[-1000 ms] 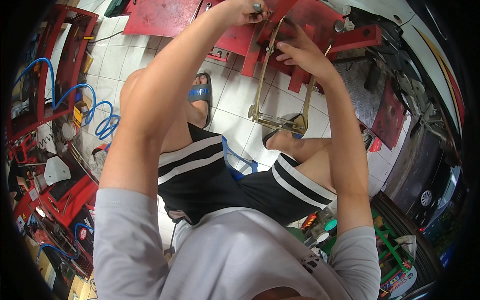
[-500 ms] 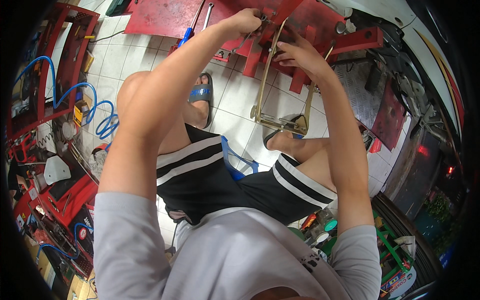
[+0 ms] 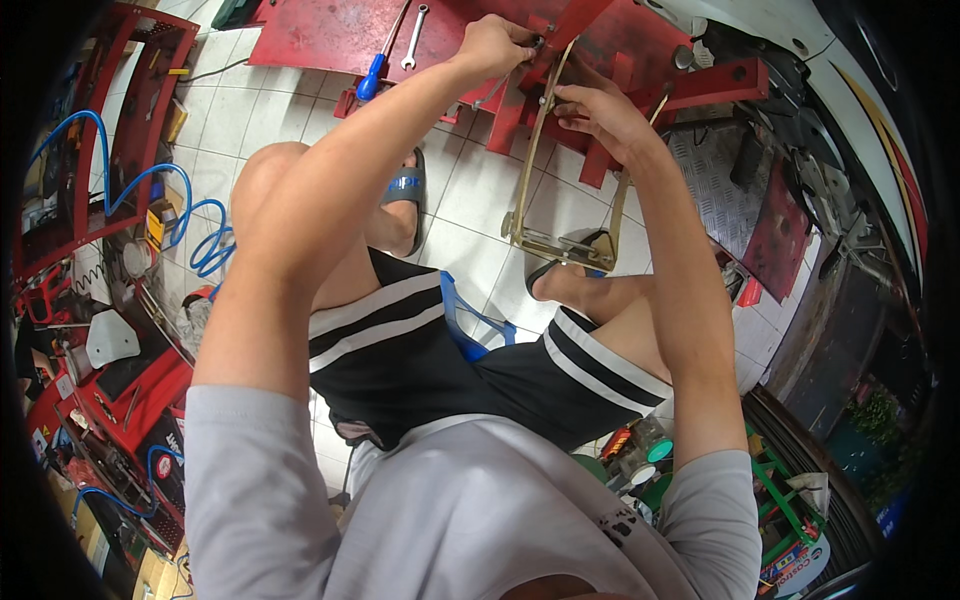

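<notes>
My left hand [image 3: 497, 47] is closed, thumb and fingers pinching the upper end of a slim grey wrench [image 3: 491, 92] at a red metal upright [image 3: 577, 22]. The wrench's other end slants down toward me. My right hand [image 3: 605, 115] sits beside a long brass-coloured metal bracket [image 3: 530, 160], its bent fingers apart. Its fingertips are close to the bracket's left arm; whether they touch it is unclear. The U-shaped bracket hangs from the red stand, its crosspiece low above my right foot. A blue-handled screwdriver [image 3: 370, 80] and a combination wrench [image 3: 414, 38] lie left of my left hand.
The red metal platform [image 3: 320, 35] spans the far side, with a red beam [image 3: 715, 82] jutting right. Vehicle parts [image 3: 800, 190] fill the right. A red shelf rack [image 3: 105, 130], blue coiled hose [image 3: 180, 210] and red tool trolley [image 3: 130, 410] stand left. White tiles [image 3: 465, 210] lie below.
My left hand has shifted slightly right and its fingers have closed further at the upright. The wrench end has moved a little right. My right hand's fingers have drawn in slightly.
</notes>
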The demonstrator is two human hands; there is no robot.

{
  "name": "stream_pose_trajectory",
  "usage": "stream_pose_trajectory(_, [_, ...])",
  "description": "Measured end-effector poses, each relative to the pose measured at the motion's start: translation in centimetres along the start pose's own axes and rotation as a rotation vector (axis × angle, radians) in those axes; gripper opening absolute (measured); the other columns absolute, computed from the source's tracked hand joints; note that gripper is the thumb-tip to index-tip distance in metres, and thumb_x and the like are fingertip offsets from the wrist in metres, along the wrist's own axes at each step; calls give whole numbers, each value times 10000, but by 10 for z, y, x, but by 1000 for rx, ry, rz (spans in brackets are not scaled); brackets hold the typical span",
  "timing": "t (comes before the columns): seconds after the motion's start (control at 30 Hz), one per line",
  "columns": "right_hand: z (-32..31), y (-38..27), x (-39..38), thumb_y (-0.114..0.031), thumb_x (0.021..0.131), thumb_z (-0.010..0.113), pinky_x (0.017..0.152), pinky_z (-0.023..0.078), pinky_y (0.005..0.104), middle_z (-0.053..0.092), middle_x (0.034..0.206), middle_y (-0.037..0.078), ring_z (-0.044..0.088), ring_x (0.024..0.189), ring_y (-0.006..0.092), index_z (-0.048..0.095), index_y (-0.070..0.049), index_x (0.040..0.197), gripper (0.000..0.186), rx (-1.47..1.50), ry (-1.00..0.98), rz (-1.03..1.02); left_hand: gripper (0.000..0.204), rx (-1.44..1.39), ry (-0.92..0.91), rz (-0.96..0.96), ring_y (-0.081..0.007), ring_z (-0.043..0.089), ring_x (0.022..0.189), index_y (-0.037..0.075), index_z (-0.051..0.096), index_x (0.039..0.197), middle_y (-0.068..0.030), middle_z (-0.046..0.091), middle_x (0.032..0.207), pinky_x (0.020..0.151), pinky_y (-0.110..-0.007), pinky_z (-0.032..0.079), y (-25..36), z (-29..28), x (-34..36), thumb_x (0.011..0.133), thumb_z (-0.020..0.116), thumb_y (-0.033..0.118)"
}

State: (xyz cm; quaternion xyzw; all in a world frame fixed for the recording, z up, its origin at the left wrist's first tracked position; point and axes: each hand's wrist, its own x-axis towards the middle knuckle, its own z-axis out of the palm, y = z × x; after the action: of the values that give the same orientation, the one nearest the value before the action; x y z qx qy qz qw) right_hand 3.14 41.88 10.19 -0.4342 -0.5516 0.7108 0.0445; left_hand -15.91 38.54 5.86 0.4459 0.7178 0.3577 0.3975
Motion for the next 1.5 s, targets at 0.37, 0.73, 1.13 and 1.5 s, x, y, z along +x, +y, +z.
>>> stream_pose_trajectory(0.37, [1, 4, 2, -152, 839, 608, 802, 488, 279, 601, 975, -16, 540, 808, 75, 267, -188, 1488, 734, 105, 0, 4, 280, 88, 115, 149, -227, 702, 842, 13, 706, 1032, -178, 706, 950, 808, -303, 549, -9, 9, 10, 761, 730, 83])
stream_pose_trajectory(0.73, [2, 3, 4, -118, 807, 606, 822, 485, 284, 565, 909, -19, 528, 784, 66, 253, -162, 1497, 776, 87, -13, 13, 173, 83, -13, -62, -191, 642, 625, -19, 711, 829, -131, 667, 683, 625, -319, 508, 12, -12, 21, 716, 711, 112])
stream_pose_trajectory(1.13, [13, -3, 8, -122, 792, 622, 775, 488, 269, 540, 914, -30, 508, 754, 63, 308, -229, 1479, 763, 49, 12, -21, 89, -551, -180, -196, -239, 658, 665, -82, 657, 772, -147, 654, 732, 572, -365, 528, -15, -18, 50, 815, 621, -11])
stream_pose_trajectory(1.5, [7, 3, 26, -114, 921, 509, 785, 508, 285, 640, 1012, 67, 621, 888, 150, 567, 3, 1204, 312, 183, 185, -76, 178, -263, -226, -357, -248, 685, 752, -85, 660, 929, -162, 685, 837, 680, -328, 573, 19, -22, 20, 835, 629, 63])
